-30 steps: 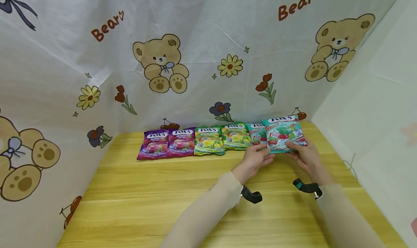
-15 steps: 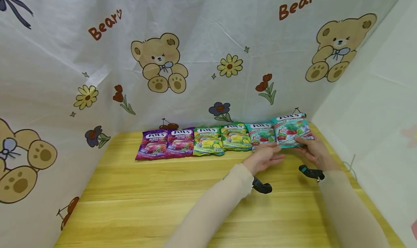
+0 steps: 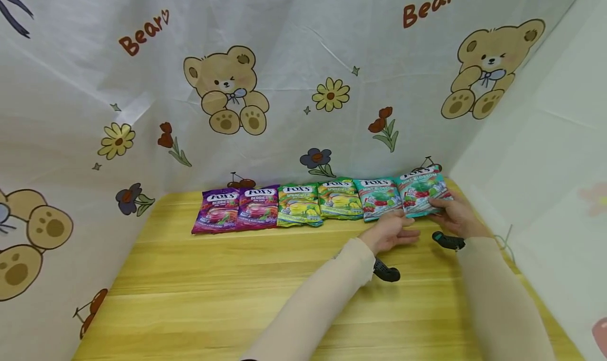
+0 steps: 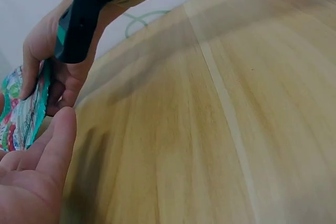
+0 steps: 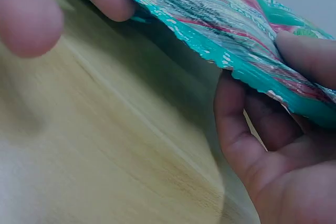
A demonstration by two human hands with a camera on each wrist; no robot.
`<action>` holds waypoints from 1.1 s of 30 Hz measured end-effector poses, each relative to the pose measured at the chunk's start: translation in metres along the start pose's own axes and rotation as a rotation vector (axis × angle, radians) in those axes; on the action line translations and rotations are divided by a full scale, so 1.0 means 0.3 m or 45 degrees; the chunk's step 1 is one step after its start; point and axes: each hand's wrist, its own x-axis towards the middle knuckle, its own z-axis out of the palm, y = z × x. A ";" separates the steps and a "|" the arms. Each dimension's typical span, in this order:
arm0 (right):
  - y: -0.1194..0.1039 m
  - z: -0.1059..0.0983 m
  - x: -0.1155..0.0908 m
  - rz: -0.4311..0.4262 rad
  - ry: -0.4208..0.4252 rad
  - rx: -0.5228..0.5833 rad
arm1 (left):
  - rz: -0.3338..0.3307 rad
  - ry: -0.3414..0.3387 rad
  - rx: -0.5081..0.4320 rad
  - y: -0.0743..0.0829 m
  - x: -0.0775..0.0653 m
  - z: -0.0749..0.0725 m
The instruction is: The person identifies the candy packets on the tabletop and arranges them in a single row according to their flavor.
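Observation:
My right hand [image 3: 454,213] pinches the lower right edge of a teal Mint Blossom candy bag [image 3: 422,192], thumb on top and fingers underneath. In the right wrist view the bag's crimped teal edge [image 5: 199,45] is lifted off the table. Its left side meets a second teal candy bag [image 3: 378,196]. My left hand [image 3: 389,231] is at the lower edge of that second bag, its fingers extended to the right. In the left wrist view the left fingers [image 4: 58,140] look straight, near the bag in the right hand; whether they touch it is hard to tell.
Two yellow-green Springtea candy bags [image 3: 300,205] and two purple Berries candy bags [image 3: 257,207] continue the row to the left. Behind the row rises a bear-print cloth [image 3: 280,155]. A white wall [image 3: 540,192] and a thin cable [image 3: 506,245] flank the wooden table [image 3: 227,287] on the right.
The right hand's candy bag has moved right and back, then settled lower beside the second teal bag, which is now uncovered. My left hand has shifted right along the row's lower edge.

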 end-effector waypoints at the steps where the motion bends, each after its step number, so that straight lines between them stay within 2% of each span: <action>1: 0.000 -0.002 0.002 0.010 0.007 -0.036 | -0.005 0.006 -0.003 -0.003 0.002 0.000; 9: 0.004 -0.023 0.031 -0.021 0.105 -0.358 | -0.024 0.009 0.015 -0.016 0.012 -0.005; 12: 0.013 -0.030 0.037 -0.067 0.204 -0.675 | -0.031 0.016 0.028 -0.021 0.012 -0.009; 16: 0.018 -0.030 0.039 -0.088 0.390 -1.201 | -0.020 0.028 0.029 -0.025 0.010 -0.012; 19: 0.021 -0.026 0.039 -0.086 0.475 -1.415 | -0.009 0.031 0.026 -0.028 0.009 -0.014; 23: 0.031 -0.013 0.038 -0.113 0.542 -1.544 | -0.006 0.032 0.029 -0.031 0.007 -0.020; 25: 0.036 -0.004 0.037 -0.136 0.557 -1.553 | -0.004 0.030 0.032 -0.031 0.006 -0.024; 30: 0.051 0.013 0.016 -0.134 0.606 -1.440 | 0.010 0.002 0.063 -0.039 0.002 -0.046; 33: 0.067 0.008 -0.004 -0.129 0.682 -1.338 | 0.029 -0.024 0.123 -0.049 -0.012 -0.061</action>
